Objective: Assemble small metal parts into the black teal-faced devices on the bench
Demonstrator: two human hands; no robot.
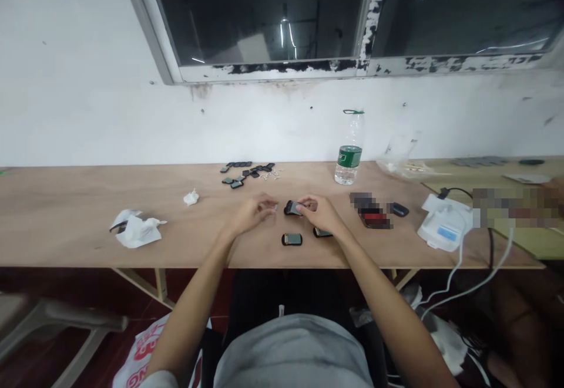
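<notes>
My right hand (318, 212) grips a small black-framed module with a grey screen (292, 208), tilted just above the table. Facing it from the left is my left hand (256, 214), blurred, its fingertips closed together. A small pale bit shows at those fingertips, too small to name. One similar black-rimmed screen module (291, 239) lies flat in front of me. Another module (322, 232) sits partly behind my right wrist. Farther back, several more of these dark modules (238, 180) are spread in a loose pile with small white bits (274, 175) beside them.
A water bottle (349, 156) stands near the wall. Crumpled tissues (140, 229) lie to the left, with a smaller wad (191, 198). On the right are a black fob-like object (399, 209), a white box with cables (446, 223) and a clear plastic bag (403, 165).
</notes>
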